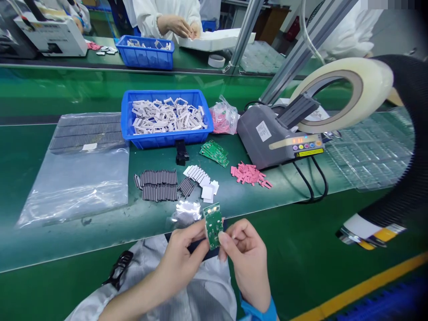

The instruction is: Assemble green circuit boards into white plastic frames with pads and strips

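Note:
A green circuit board (213, 226) is held upright over my lap, just off the table's front edge. My left hand (187, 249) grips its left side between thumb and fingers. The thumb and fingers of my right hand (244, 254) pinch its lower right edge. Just behind the board lie a clear plastic bag (187, 213) and white square pads (207, 192). Dark strips (159, 185) stand in rows to the left of the pads. Farther back are a stack of green boards (214, 153), a black block (181, 152) and a pile of pink pieces (250, 174).
A blue bin (167, 139) of white frames stands at the back, with a plastic sheet bag (87, 178) to its left. On the right are a tape dispenser (267, 138), a black hose (401, 178) and clear trays (371, 151). Across the line, a person's hands (180, 26) work.

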Motion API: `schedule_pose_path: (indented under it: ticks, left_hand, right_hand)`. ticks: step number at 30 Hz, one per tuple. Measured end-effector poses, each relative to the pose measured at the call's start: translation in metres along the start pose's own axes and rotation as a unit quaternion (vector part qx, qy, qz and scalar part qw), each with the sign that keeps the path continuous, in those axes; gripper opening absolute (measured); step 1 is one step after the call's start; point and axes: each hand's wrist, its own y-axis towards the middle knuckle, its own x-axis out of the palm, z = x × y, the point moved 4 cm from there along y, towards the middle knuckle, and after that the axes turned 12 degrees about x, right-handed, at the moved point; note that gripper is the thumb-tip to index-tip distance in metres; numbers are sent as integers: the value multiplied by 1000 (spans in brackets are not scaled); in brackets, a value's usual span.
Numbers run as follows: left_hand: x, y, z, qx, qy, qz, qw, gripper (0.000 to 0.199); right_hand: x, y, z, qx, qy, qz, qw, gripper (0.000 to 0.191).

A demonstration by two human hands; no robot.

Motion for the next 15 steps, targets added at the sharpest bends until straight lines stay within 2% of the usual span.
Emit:
schedule_pose_path:
  ticks: [4,7,9,13,15]
  left_hand:
    - [-4,1,4,-21,-68,-50,996,40]
    - [-3,0,7,-23,-138,-59,988,37]
    - [0,1,5,-32,-157,-38,986,35]
    - [9,4,-6,-70,-165,50,982,28]
    - [12,6,-9,-75,-171,75,979,28]
  right_hand:
    - [-4,4,1,3,8,2,1000,34]
    - [-6,4,3,11,6,-1,1000,34]
    - [-7,3,3,18,-5,-1,1000,34]
    - [-13,0,4,45,-51,18,998,35]
    - [-17,-2,5,50,-75,23,996,35]
